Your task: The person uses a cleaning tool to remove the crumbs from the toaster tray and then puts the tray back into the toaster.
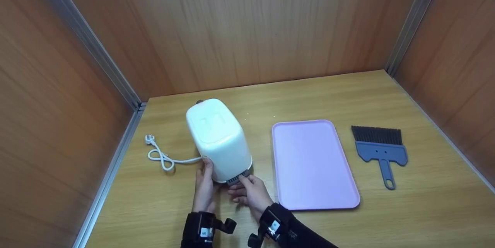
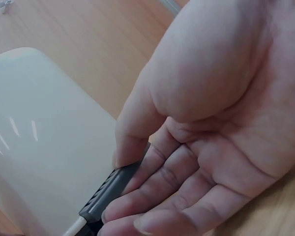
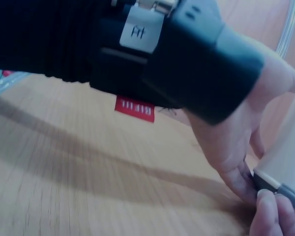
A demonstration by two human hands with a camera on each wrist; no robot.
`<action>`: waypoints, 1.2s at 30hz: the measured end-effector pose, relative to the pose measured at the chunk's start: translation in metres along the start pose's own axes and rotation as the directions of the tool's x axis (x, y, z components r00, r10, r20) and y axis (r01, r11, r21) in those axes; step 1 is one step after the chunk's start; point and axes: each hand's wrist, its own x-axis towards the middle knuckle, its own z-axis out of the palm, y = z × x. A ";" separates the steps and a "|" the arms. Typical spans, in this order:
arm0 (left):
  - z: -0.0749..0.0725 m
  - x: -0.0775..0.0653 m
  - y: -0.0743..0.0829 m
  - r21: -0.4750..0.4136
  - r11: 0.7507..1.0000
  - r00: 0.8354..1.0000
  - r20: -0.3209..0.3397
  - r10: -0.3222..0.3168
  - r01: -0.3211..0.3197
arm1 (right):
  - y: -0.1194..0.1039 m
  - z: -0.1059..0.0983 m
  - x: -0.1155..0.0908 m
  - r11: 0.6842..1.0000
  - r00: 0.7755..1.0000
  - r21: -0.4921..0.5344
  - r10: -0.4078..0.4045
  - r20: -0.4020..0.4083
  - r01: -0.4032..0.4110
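A white toaster lies tipped over on the wooden table, a smooth rounded face turned up. At its near end runs a grey slotted strip. My left hand grips the near left side, thumb against the white wall. From the right, my right hand pinches the slotted strip. In the left wrist view my right hand has its thumb on the strip and its fingers below. The right wrist view shows my left hand at the toaster; its fingertips are partly hidden.
A white cord with a plug lies looped left of the toaster. On the right are a pink tray and a blue-grey brush with dark bristles. Tiny crumbs dot the table behind the tray. Wooden panels enclose the back and sides.
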 end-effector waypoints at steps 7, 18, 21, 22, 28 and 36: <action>-0.001 0.000 -0.001 -0.002 1.000 1.000 -0.005 -0.002 0.002 | -0.002 0.000 -0.004 1.000 1.000 -0.019 0.019 0.002 -0.019; 0.002 0.007 0.002 -0.026 1.000 1.000 -0.009 0.003 -0.003 | -0.006 -0.002 -0.009 0.999 0.999 -0.031 0.039 0.012 -0.039; 0.002 0.007 0.001 -0.019 1.000 1.000 -0.003 0.001 -0.001 | -0.007 -0.004 -0.011 0.998 0.999 -0.034 0.052 0.010 -0.052; 0.002 0.008 0.001 -0.029 1.000 1.000 -0.005 0.000 0.000 | -0.007 -0.005 -0.012 0.998 0.998 -0.036 0.060 0.008 -0.060; 0.002 0.009 -0.003 -0.040 0.999 1.000 -0.016 -0.002 0.001 | -0.007 -0.010 -0.013 0.995 0.995 -0.037 0.098 0.015 -0.098; 0.003 0.011 -0.005 -0.025 1.000 0.999 -0.033 -0.004 0.003 | -0.006 -0.017 -0.016 0.989 0.990 -0.061 0.134 0.033 -0.132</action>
